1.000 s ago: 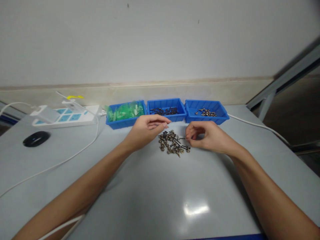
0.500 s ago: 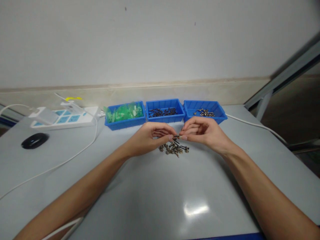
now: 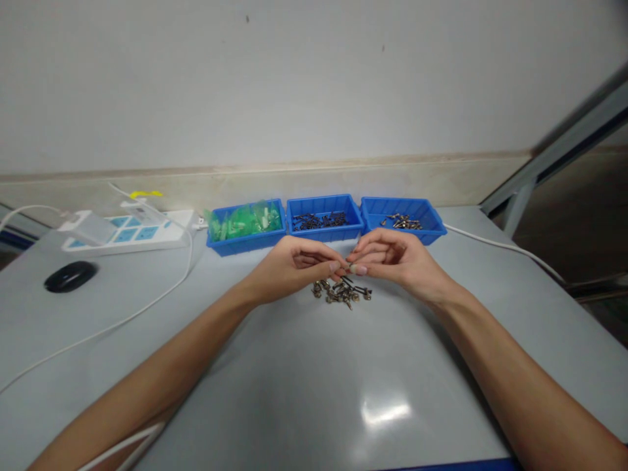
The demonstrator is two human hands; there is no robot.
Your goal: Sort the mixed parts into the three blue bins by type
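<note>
My left hand (image 3: 294, 269) and my right hand (image 3: 397, 258) meet fingertip to fingertip above the table. Between them is a small screw (image 3: 348, 266), pinched by thumb and forefinger on both sides and mostly covered by the fingertips. Just below lies a loose pile of screws (image 3: 338, 296), some dark and long, others brassy with wide heads; the left fingers hide part of it. Behind the hands stand a blue bin of dark screws (image 3: 324, 232) and, to its right, a blue bin of brassy screws (image 3: 432, 229).
A third blue bin (image 3: 245, 245) at the left holds green plastic bags. Farther left are a white power strip (image 3: 147, 243) with plugged-in chargers, a black mouse (image 3: 71, 276) and a white cable (image 3: 142, 313). Another cable (image 3: 505, 245) runs right. A wall (image 3: 314, 98) closes off the back.
My fingertips have drawn slightly closer together around the screw, so less of it shows. The pile and the bins stay where they were.
</note>
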